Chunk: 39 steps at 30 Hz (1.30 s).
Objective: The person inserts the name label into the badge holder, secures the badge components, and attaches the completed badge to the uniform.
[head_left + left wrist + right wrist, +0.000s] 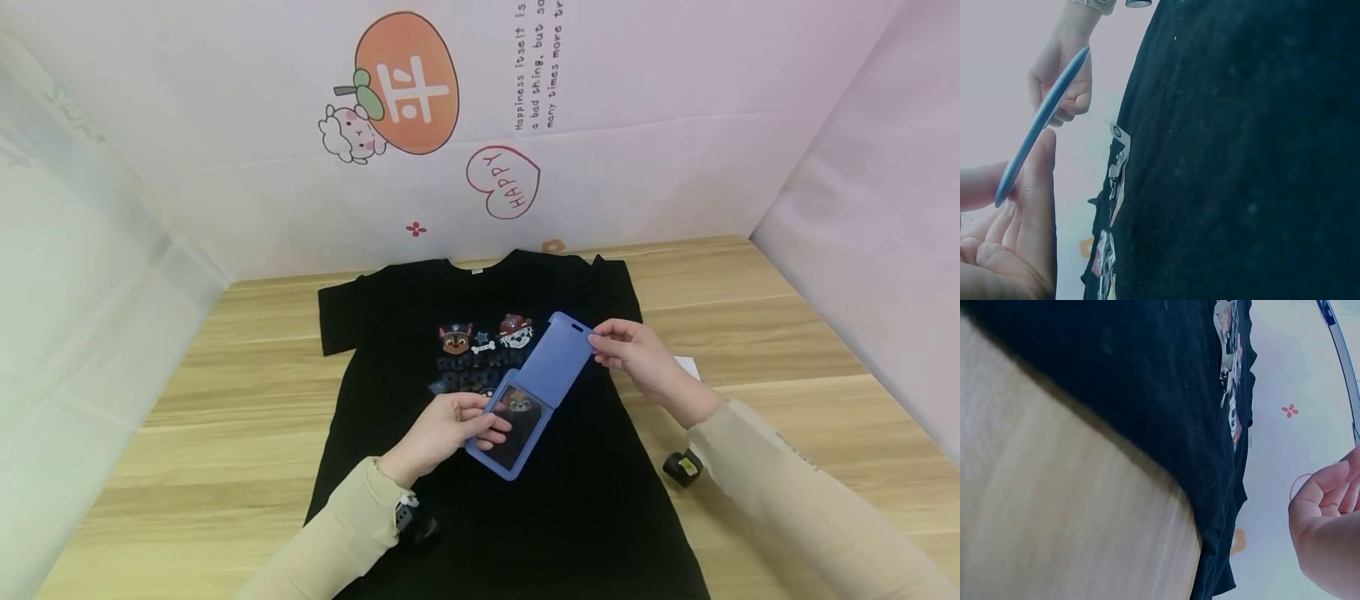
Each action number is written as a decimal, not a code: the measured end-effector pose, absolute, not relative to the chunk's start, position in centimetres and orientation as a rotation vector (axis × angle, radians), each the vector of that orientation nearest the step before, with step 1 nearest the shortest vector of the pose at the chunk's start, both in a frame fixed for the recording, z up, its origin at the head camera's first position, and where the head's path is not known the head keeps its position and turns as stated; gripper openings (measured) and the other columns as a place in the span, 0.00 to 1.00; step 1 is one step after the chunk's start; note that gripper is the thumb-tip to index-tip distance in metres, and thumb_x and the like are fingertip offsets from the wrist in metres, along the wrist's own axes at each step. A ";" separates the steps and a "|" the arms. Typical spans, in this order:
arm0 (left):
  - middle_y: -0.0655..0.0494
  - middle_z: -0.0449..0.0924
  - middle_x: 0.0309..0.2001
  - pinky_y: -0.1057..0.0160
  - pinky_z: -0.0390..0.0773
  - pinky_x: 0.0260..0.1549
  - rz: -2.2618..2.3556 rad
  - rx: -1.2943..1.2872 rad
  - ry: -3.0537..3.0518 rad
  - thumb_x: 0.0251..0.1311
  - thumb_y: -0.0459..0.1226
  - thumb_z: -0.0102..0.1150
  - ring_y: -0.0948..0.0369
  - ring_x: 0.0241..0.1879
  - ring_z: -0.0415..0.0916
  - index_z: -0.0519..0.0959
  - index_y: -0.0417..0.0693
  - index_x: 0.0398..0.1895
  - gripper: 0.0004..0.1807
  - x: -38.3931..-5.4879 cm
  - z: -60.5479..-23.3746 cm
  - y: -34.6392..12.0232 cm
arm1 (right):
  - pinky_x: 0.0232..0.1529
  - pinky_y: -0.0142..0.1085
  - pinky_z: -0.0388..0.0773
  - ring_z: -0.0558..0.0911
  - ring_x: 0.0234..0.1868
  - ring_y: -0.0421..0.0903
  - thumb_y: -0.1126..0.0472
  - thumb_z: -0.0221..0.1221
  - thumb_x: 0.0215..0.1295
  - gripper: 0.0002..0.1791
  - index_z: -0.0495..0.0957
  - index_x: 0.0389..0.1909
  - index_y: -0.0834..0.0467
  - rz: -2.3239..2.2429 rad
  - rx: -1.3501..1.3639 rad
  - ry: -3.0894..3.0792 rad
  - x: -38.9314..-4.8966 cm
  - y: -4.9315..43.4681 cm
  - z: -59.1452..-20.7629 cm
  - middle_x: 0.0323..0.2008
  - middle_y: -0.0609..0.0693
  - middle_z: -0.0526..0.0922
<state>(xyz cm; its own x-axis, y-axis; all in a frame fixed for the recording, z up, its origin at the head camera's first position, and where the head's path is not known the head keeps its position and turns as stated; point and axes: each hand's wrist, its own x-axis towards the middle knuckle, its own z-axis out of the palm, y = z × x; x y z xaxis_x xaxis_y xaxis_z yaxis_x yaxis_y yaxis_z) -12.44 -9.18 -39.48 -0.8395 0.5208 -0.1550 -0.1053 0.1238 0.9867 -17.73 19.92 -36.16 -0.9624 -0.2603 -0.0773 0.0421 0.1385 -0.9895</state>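
Note:
A blue card holder [557, 358] with a slotted top is held above the black T-shirt [600, 500], its cover slid or folded away from a clear window. My left hand [444, 427] pinches the framed lower part at its left edge, with fingers visible through the window. At the upper right corner, by the slot, my right hand [637, 357] pinches the cover between thumb and fingers. Edge-on in the left wrist view, the holder [1041, 122] sits between the left thumb and fingers. The right wrist view shows only part of the holder [1342, 359] above the right hand [1329, 519].
The T-shirt lies spread on a wooden table [247, 400], cartoon dog prints on its chest. A white flat item [687, 367] is partly hidden behind the right wrist. A printed white backdrop [247, 100] rises behind, with white side walls.

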 end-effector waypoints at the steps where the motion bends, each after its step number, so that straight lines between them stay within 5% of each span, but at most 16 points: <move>1: 0.33 0.81 0.45 0.62 0.82 0.40 1.765 0.397 1.938 0.68 0.30 0.48 0.59 0.39 0.84 0.71 0.25 0.54 0.16 -12.5 -39.5 -9.2 | 0.39 0.26 0.78 0.77 0.33 0.35 0.64 0.50 0.70 0.04 0.72 0.35 0.57 -1.911 -0.214 2.181 -17.8 20.0 -36.2 0.29 0.40 0.76; 14: 0.35 0.82 0.44 0.61 0.82 0.40 1.795 0.336 1.950 0.67 0.31 0.50 0.60 0.38 0.84 0.71 0.27 0.54 0.17 -12.6 -39.3 -9.8 | 0.39 0.27 0.78 0.76 0.33 0.35 0.63 0.51 0.70 0.05 0.74 0.35 0.56 -1.777 -0.223 2.209 -17.7 22.8 -36.0 0.29 0.40 0.76; 25: 0.33 0.81 0.46 0.62 0.82 0.40 1.804 0.323 1.945 0.67 0.31 0.50 0.62 0.37 0.83 0.70 0.26 0.54 0.17 -12.5 -39.2 -10.1 | 0.39 0.31 0.78 0.76 0.33 0.37 0.63 0.52 0.69 0.11 0.70 0.42 0.70 -1.559 -0.231 2.275 -17.7 24.5 -36.6 0.30 0.43 0.76; 39: 0.31 0.79 0.47 0.62 0.82 0.40 1.819 0.321 1.931 0.67 0.31 0.50 0.63 0.37 0.83 0.69 0.26 0.55 0.18 -12.3 -39.1 -10.2 | 0.39 0.33 0.79 0.77 0.33 0.41 0.62 0.55 0.67 0.12 0.74 0.41 0.69 -1.278 -0.320 2.301 -18.0 24.8 -37.7 0.30 0.50 0.77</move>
